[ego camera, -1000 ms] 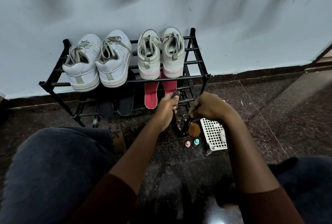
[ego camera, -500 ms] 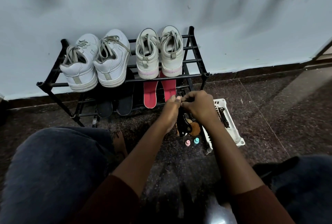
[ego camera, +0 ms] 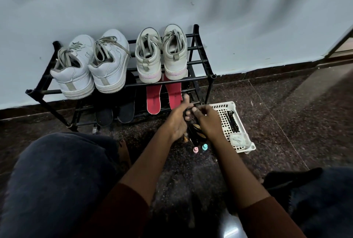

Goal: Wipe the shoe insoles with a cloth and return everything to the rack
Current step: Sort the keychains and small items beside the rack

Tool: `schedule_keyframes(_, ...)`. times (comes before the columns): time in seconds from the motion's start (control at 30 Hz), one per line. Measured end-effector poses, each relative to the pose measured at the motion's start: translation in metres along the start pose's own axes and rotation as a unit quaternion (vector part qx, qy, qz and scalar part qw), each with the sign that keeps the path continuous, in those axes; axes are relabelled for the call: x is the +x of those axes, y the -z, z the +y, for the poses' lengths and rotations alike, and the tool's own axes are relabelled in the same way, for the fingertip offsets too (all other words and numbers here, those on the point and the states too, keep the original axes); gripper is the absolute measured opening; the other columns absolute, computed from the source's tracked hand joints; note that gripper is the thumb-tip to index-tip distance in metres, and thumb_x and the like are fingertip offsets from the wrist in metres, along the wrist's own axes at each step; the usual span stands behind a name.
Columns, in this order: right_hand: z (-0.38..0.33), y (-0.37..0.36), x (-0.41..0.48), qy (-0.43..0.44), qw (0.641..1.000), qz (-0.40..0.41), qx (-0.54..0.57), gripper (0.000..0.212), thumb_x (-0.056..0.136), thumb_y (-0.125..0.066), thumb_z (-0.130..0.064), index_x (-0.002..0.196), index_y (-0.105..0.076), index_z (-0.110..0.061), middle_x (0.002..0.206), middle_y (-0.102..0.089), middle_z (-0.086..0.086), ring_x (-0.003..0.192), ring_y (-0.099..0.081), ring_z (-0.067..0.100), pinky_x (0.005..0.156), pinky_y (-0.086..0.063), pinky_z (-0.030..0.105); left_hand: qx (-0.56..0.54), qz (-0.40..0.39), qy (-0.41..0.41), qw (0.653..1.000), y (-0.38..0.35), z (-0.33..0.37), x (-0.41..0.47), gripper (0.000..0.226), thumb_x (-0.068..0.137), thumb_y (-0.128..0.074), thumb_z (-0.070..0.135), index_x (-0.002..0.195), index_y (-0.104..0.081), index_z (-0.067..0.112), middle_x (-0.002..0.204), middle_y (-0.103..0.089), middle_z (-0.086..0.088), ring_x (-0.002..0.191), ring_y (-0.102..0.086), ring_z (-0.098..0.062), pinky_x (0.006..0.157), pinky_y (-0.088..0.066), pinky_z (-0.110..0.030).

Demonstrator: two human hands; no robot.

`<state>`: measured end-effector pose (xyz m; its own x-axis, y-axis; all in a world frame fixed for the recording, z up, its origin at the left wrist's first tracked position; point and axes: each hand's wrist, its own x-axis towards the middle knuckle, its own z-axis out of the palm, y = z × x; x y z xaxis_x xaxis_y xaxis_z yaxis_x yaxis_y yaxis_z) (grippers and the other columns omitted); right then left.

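A black rack (ego camera: 202, 60) stands against the wall. Two pairs of pale sneakers sit on its top shelf, the white pair (ego camera: 91, 66) at left and the grey pair (ego camera: 162, 54) at right. On the lower shelf lie two red insoles (ego camera: 153, 100) and two black insoles (ego camera: 114, 113). In front of the rack's right end my left hand (ego camera: 178, 119) and my right hand (ego camera: 207, 121) meet. Both pinch a bunch of black shoelaces (ego camera: 193, 134) that hangs down between them. No cloth is clearly visible.
A white perforated basket (ego camera: 225, 106) lies on the dark floor right of my hands, holding another black lace (ego camera: 232, 121) and a small clear box (ego camera: 239, 139). Two small bottles, pink-capped (ego camera: 195, 150) and teal-capped (ego camera: 204, 147), stand below my hands. My knees frame the view.
My hands have come together over the black laces. The right hand moved left off the basket, which now lies uncovered on the floor.
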<state>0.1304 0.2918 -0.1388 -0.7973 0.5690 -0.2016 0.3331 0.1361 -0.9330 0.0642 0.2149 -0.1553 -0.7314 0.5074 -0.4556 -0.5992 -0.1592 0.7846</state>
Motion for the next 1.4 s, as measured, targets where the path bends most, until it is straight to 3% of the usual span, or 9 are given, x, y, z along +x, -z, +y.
schedule_keyframes(0.17, 0.050, -0.005, 0.005, -0.095, 0.986, -0.130, -0.037, 0.067, 0.070, -0.044, -0.082, 0.096, -0.055, -0.022, 0.090, -0.065, 0.004, 0.082, -0.059, 0.023, 0.079, -0.046, 0.041, -0.085, 0.019, 0.036, 0.996, -0.010, -0.018, 0.010, 0.025, 0.101, -0.042, 0.016, 0.077, -0.049, 0.010, 0.055, -0.046, 0.003, 0.041, -0.047, -0.005, 0.056, -0.044, -0.022)
schedule_keyframes(0.3, 0.059, 0.012, -0.002, -0.137, 0.969, -0.178, 0.102, 0.019, 0.095, -0.051, -0.028, 0.095, -0.051, -0.009, 0.069, -0.056, 0.009, 0.053, -0.054, 0.015, 0.050, -0.047, 0.025, -0.067, 0.032, 0.089, 0.993, -0.017, -0.043, 0.031, 0.032, 0.104, -0.033, 0.022, 0.073, -0.037, 0.013, 0.045, -0.037, 0.006, 0.035, -0.032, -0.005, 0.047, -0.032, -0.021)
schedule_keyframes(0.43, 0.085, 0.029, 0.010, -0.180, 0.964, -0.149, 0.128, 0.006, 0.098, -0.046, -0.012, 0.097, -0.052, -0.013, 0.063, -0.046, 0.003, 0.053, -0.045, 0.010, 0.050, -0.048, 0.025, -0.057, 0.032, 0.130, 0.989, -0.029, -0.064, 0.058, 0.035, 0.105, -0.028, 0.027, 0.073, -0.036, 0.016, 0.061, -0.033, 0.001, 0.052, -0.029, -0.010, 0.045, -0.033, -0.021)
schedule_keyframes(0.7, 0.138, 0.050, 0.043, -0.096, 0.968, -0.070, -0.223, 0.023, 0.094, -0.048, -0.012, 0.112, -0.047, 0.003, 0.107, -0.059, 0.024, 0.099, -0.055, 0.036, 0.065, -0.026, 0.030, 0.140, -0.055, 0.282, 0.948, -0.058, -0.097, 0.141, 0.028, 0.098, -0.034, 0.007, 0.071, -0.041, 0.011, 0.071, -0.041, -0.006, 0.064, -0.042, -0.018, 0.066, -0.040, -0.028)
schedule_keyframes(0.8, 0.157, 0.058, 0.064, -0.051, 0.947, -0.045, -0.314, 0.033, 0.091, -0.044, 0.000, 0.123, -0.040, 0.003, 0.115, -0.052, 0.023, 0.105, -0.052, 0.038, 0.076, -0.034, 0.033, 0.183, -0.047, 0.297, 0.936, -0.070, -0.108, 0.185, 0.027, 0.099, -0.033, 0.003, 0.076, -0.047, 0.007, 0.080, -0.050, -0.008, 0.072, -0.052, -0.019, 0.076, -0.046, -0.027)
schedule_keyframes(0.93, 0.186, 0.068, 0.103, -0.067, 0.889, -0.060, -0.449, 0.057, 0.091, -0.035, 0.005, 0.143, -0.011, 0.004, 0.129, -0.039, 0.022, 0.110, -0.051, 0.039, 0.089, -0.040, 0.045, 0.240, -0.057, 0.277, 0.929, -0.092, -0.121, 0.233, 0.033, 0.100, -0.031, -0.002, 0.071, -0.041, 0.009, 0.072, -0.039, -0.004, 0.062, -0.039, -0.012, 0.060, -0.036, -0.021)
schedule_keyframes(1.23, 0.244, 0.066, 0.180, -0.100, 0.803, -0.063, -0.584, 0.047, 0.097, -0.025, -0.007, 0.142, -0.017, 0.005, 0.134, -0.045, 0.018, 0.124, -0.038, 0.036, 0.099, -0.029, 0.053, 0.530, -0.010, 0.144, 0.836, -0.109, -0.172, 0.321, 0.025, 0.093, -0.059, 0.020, 0.075, -0.046, 0.009, 0.056, -0.055, -0.004, 0.051, -0.046, -0.014, 0.043, -0.037, -0.022)
schedule_keyframes(1.3, 0.254, 0.063, 0.189, -0.114, 0.795, -0.070, -0.591, 0.047, 0.097, -0.025, -0.007, 0.142, -0.017, 0.004, 0.134, -0.045, 0.017, 0.125, -0.037, 0.035, 0.100, -0.026, 0.054, 0.578, -0.019, 0.108, 0.809, -0.105, -0.182, 0.332, 0.023, 0.088, -0.067, 0.022, 0.096, -0.058, 0.003, 0.076, -0.071, -0.010, 0.071, -0.065, -0.023, 0.063, -0.054, -0.028)
schedule_keyframes(1.4, 0.265, 0.061, 0.197, -0.128, 0.799, -0.048, -0.585, 0.047, 0.097, -0.025, -0.007, 0.142, -0.017, 0.003, 0.134, -0.045, 0.018, 0.126, -0.036, 0.034, 0.103, -0.023, 0.054, 0.623, -0.030, 0.064, 0.779, -0.099, -0.193, 0.345, 0.046, 0.082, -0.071, 0.027, 0.119, -0.059, 0.002, 0.115, -0.065, -0.016, 0.106, -0.062, -0.030, 0.094, -0.049, -0.038)
